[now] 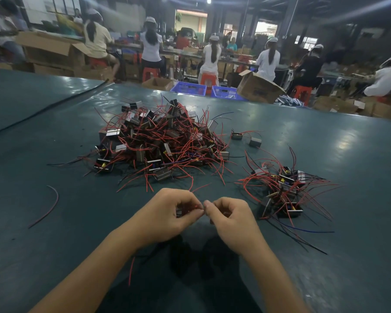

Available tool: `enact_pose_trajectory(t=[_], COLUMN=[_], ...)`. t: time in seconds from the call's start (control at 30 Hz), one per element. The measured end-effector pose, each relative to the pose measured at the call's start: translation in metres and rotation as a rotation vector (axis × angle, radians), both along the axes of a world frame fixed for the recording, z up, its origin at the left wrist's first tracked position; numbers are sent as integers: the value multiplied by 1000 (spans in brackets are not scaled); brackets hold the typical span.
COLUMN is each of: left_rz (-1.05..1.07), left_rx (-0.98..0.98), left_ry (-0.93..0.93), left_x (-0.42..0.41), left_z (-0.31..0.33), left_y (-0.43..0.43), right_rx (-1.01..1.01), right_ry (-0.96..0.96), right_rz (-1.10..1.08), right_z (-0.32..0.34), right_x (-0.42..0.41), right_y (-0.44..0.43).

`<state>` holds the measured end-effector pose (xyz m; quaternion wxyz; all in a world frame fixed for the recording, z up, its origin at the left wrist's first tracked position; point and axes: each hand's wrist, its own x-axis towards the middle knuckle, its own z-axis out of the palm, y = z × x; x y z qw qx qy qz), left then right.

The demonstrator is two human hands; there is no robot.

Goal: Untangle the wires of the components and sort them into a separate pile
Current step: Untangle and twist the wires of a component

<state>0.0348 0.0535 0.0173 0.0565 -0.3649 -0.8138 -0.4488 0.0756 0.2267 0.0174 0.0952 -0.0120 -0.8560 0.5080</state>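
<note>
- Left hand [167, 213] and right hand [231, 216], just nearer than the tangled pile [158, 141]: fingers of both pinch one red wire [197, 206], probably teasing it loose.
- Sorted pile [282, 193] lies right of the tangled pile, kept apart.

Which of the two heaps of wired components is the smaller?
The heap to the right, nearest the right hand: only a few components, whereas the central heap farther back holds far more.
</note>
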Motion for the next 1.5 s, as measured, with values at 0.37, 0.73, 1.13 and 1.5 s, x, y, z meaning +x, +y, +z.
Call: enact_pose_trajectory(t=[0.37,0.73,1.13,1.5], left_rz=[14,99,83,81], left_rx=[-7,82,-207,71], left_ry=[99,86,347,-45], left_x=[-1,-3,0,-7], left_z=[-3,-1,0,3], left_y=[0,-1,-3,-7], right_rx=[-205,-290,-219,236], right_ry=[0,-24,-314,376], right_rz=[-58,69,37,110], right_z=[-1,-3,-4,-5], right_x=[0,0,0,1], right_y=[-3,-2,-8,6])
